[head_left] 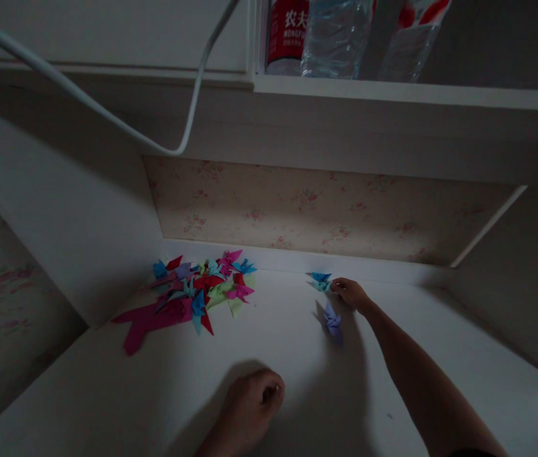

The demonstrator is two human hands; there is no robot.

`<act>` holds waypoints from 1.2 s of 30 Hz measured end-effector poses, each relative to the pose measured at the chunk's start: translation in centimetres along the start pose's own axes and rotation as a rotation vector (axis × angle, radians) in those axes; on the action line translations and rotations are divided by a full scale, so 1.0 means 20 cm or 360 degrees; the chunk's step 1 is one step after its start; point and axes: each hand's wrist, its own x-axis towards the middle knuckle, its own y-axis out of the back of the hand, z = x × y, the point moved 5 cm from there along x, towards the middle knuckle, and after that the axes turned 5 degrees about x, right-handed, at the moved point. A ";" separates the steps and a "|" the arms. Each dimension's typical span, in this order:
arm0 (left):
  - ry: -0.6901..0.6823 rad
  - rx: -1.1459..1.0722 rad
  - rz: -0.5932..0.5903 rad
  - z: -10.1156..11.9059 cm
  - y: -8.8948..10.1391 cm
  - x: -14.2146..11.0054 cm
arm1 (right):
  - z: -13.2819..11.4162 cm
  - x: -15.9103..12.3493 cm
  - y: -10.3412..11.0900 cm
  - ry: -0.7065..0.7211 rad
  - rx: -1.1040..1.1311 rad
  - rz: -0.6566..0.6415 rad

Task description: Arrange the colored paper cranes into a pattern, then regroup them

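My right hand [350, 293] reaches to the back of the white desk [107, 387], fingers closed at a small blue-green folded paper figure [321, 280] that lies by the back wall. A purple folded paper figure [333, 322] sits just in front of that hand, left of my forearm. Near the desk's front, my left hand [251, 406] rests curled in a loose fist; nothing is visible in it. A heap of colourful folded paper figures [202, 292] lies at the back left, with a magenta paper sheet [147, 320] under its front.
A white side panel [59, 216] walls the left of the desk nook, with floral wallpaper [321, 212] behind. Overhead, a shelf [392, 89] carries plastic bottles [338, 35]. A white cable [107, 114] hangs across the upper left.
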 end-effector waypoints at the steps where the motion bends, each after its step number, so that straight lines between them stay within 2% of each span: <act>1: 0.0003 0.0005 -0.0003 0.00 0.00 0.00 | 0.01 0.01 0.00 -0.0009 -0.0018 0.0000; 9: 0.0008 0.0009 0.0020 -0.03 -0.01 0.01 | 0.07 0.02 -0.02 -0.0113 -0.0047 0.0028; 21: 0.0011 0.0048 0.0040 -0.02 -0.01 0.01 | -0.01 -0.02 -0.01 -0.0155 -0.0115 0.0035; 36: 0.0009 0.0062 0.0056 -0.02 -0.01 0.01 | 0.00 0.02 -0.01 -0.0101 -0.0236 0.0095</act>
